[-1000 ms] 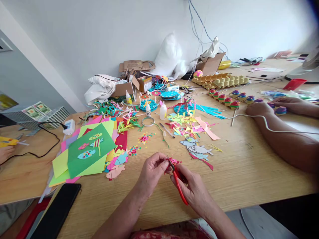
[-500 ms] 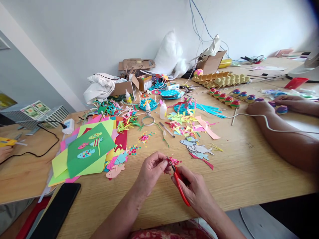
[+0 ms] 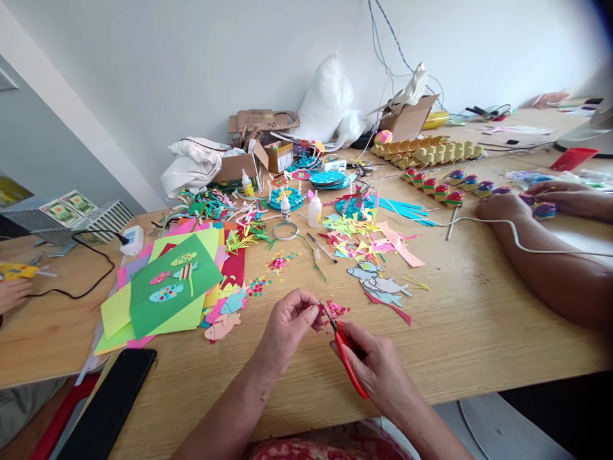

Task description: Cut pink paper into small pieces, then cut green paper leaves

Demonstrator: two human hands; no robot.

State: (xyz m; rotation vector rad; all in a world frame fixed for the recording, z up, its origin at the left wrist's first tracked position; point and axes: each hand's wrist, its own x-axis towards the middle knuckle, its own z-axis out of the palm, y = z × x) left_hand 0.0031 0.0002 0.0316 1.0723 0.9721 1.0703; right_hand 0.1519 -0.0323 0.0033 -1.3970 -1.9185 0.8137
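Red-handled scissors (image 3: 351, 368) are gripped in my right hand (image 3: 378, 361), their narrow dark blades pointing up and away toward my left fingertips. My left hand (image 3: 294, 326) is closed in a pinch right at the blade tips; whatever sits between the fingers is too small to make out. Just beyond both hands lies a small heap of pink-red paper bits (image 3: 335, 309) on the wooden table (image 3: 297, 402). Grey paper fish (image 3: 383, 284) and a red paper strip (image 3: 395, 311) rest to the right of that heap.
To the left are stacked coloured sheets (image 3: 115, 313) topped by a green card (image 3: 160, 313), with a black phone (image 3: 115, 396) nearer me. Glue bottles (image 3: 315, 209) and paper scraps (image 3: 349, 230) stand farther back. Another person's forearm (image 3: 541, 262) reaches in from the right beside painted egg-carton pieces (image 3: 435, 188).
Both of my hands and the scissors hold almost the same place, still meeting at the fingertips. The whole view has shifted very slightly. At the far left, another person's hand shows a little more.
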